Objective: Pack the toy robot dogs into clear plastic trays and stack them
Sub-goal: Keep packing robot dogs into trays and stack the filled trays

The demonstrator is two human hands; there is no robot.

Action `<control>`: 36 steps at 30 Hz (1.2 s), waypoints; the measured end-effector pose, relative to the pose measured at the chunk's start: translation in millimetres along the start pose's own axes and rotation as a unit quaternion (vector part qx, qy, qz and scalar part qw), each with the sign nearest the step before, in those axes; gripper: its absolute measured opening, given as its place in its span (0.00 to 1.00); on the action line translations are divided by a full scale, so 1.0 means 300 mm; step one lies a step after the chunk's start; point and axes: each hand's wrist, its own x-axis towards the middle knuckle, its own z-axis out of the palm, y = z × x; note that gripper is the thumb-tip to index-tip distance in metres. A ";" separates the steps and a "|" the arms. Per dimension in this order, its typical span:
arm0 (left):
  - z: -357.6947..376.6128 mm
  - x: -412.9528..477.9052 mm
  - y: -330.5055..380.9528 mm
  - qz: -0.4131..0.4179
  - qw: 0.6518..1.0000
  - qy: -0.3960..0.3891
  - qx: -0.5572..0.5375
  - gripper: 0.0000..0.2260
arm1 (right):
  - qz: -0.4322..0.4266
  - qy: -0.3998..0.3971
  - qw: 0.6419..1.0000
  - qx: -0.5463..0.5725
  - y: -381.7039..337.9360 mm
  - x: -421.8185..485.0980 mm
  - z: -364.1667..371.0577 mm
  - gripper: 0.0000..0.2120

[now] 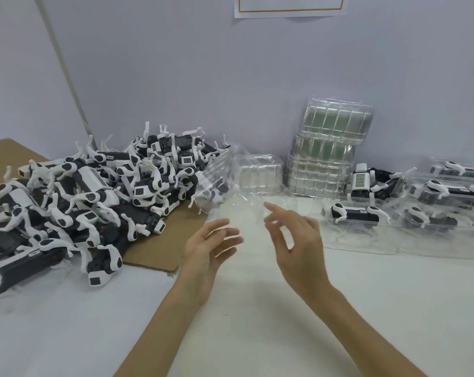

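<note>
Hands over the bench [257, 317] middle
My left hand [207, 253] and right hand [298, 242] loosely spread, blurred clear tray [244, 206] between them; toy dogs [94, 191] heaped left.

Black-and-white toy dogs [75, 191], brown cardboard [159, 248], clear trays [331, 148].

The pile of dogs [75, 202] is cut off by the left edge of the frame, and most of the cardboard [173, 232] is hidden beneath it. The paper [290, 5] at the top is cropped, and nothing can be read on it. The clear tray [246, 210] at centre is blurred and barely made out; whether it is pinched by the right hand [298, 240] cannot be told. The fingers of the left hand [206, 254] are smeared. The packed trays [448, 191] are cut off at the right edge. Barcode labels [98, 176] are too small to read.
</note>
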 end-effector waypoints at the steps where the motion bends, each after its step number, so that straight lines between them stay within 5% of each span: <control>1: -0.010 0.003 0.004 0.003 0.999 0.042 0.007 0.07 | 0.000 -0.007 1.000 -0.020 0.012 0.011 -0.015 0.13; 9: -0.040 0.001 0.063 0.052 0.966 0.233 0.102 0.11 | 0.071 -0.264 0.956 -0.104 0.082 0.004 -0.044 0.11; 14: -0.038 0.005 0.197 0.019 0.965 0.122 0.231 0.08 | 0.083 -0.243 0.961 -0.100 0.091 -0.010 -0.026 0.10; 16: -0.100 0.030 0.315 0.139 0.894 0.139 0.402 0.04 | 0.085 -0.227 0.965 -0.098 0.097 -0.012 -0.023 0.09; 19: -0.284 0.082 0.494 0.228 0.616 0.276 0.702 0.22 | 0.087 -0.218 0.967 -0.094 0.090 -0.019 -0.016 0.09; 20: -0.360 0.100 0.539 0.190 0.561 0.302 0.747 0.28 | 0.086 -0.216 0.968 -0.091 0.086 -0.021 -0.014 0.09; 21: -0.429 0.112 0.574 0.133 0.556 0.301 0.763 0.33 | 0.085 -0.215 0.969 -0.089 0.084 -0.022 -0.013 0.09; 23: -0.534 0.126 0.593 0.030 0.643 0.248 0.724 0.41 | 0.085 -0.211 0.970 -0.084 0.082 -0.023 -0.011 0.09; 25: -0.579 0.141 0.550 0.010 0.735 0.209 0.645 0.44 | 0.087 -0.205 0.972 -0.077 0.081 -0.023 -0.012 0.09; 26: -0.577 0.153 0.519 0.023 0.750 0.205 0.629 0.43 | 0.087 -0.201 0.973 -0.075 0.080 -0.022 -0.012 0.09; 36: -0.317 0.271 0.322 0.089 0.737 0.135 0.656 0.13 | 0.120 -0.199 0.970 -0.074 0.086 -0.005 -0.026 0.10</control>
